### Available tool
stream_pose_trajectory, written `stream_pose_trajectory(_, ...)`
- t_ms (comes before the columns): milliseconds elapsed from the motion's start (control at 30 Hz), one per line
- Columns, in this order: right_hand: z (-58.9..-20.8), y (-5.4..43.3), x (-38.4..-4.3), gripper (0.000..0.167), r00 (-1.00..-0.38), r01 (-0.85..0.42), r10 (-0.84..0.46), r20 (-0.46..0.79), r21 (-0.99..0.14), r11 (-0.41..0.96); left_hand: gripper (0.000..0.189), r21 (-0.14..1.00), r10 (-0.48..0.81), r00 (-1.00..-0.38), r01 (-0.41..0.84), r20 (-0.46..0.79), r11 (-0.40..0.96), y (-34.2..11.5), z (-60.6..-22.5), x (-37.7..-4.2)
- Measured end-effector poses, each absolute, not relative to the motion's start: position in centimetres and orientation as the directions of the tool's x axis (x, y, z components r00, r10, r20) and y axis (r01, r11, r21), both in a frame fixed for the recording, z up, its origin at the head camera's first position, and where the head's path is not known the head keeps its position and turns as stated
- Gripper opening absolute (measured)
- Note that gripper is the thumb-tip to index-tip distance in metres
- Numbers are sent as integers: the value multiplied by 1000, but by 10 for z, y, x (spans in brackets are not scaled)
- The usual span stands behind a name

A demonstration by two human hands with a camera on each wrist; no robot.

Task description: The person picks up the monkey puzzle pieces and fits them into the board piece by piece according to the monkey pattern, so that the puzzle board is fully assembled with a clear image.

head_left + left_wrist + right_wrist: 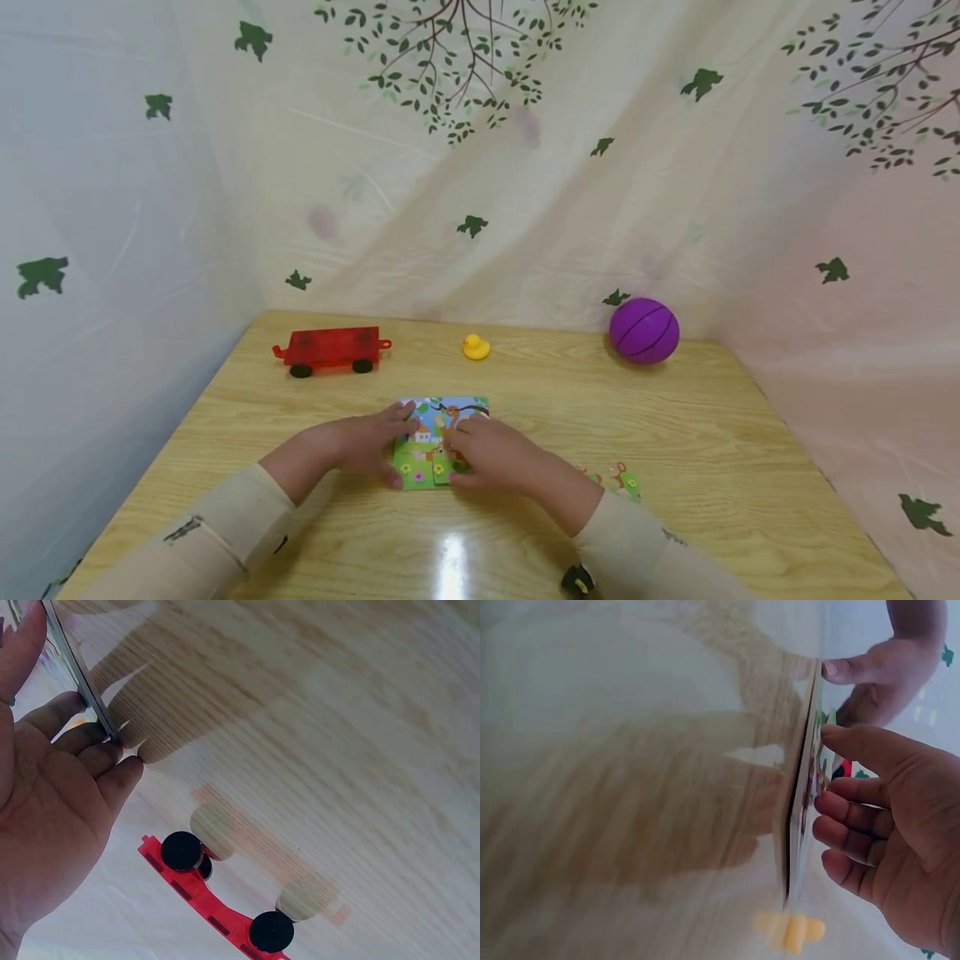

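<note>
A picture puzzle (pixel 416 472) with a blue sky, green grass and cartoon animals lies flat in the middle of the wooden table. My left hand (pixel 365 446) rests along its left edge, thumb near the lower corner and fingers spread by the upper one. In the left wrist view, those fingertips (pixel 75 705) touch the board's thin edge. My right hand (pixel 495 454) is over the right part, with bent fingers and thumb pinching a puzzle piece (pixel 440 472) at the lower right. Its fingers (pixel 847 817) partly hide that piece.
Another patch of puzzle picture (pixel 621 477) lies beside my right forearm, partly covered. Along the back of the table stand a red toy wagon (pixel 333 348), a yellow rubber duck (pixel 476 347) and a purple ball (pixel 644 332). A leaf-patterned curtain (pixel 420 250) hangs behind.
</note>
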State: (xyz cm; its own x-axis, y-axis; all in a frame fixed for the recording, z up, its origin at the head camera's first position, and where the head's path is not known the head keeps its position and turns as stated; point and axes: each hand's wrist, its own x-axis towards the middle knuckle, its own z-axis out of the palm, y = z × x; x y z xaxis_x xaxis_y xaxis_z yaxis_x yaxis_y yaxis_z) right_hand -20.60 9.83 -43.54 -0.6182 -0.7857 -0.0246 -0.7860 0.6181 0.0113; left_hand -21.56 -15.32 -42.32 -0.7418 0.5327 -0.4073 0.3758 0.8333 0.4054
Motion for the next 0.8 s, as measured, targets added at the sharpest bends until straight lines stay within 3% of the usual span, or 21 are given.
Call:
stream_pose_trajectory(133,-439,82,-208,29,-616,-787,-788,5,46,616,93,414,537,-736,374,-412,830,-154,-422,-215)
stream_pose_trajectory(267,-441,72,-208,28,-598,-799,-802,12,68,597,94,423,549,-731,381,-406,822,-156,-423,-215)
stream_pose_trajectory(500,-440,69,-204,25,-504,-862,-861,58,29,507,93,430,542,-734,370,-408,824,-156,-423,-216)
stream_pose_trajectory(800,-440,74,-202,25,-471,-880,-881,42,52,473,93,419,545,-726,378,-419,825,-156,-423,-217)
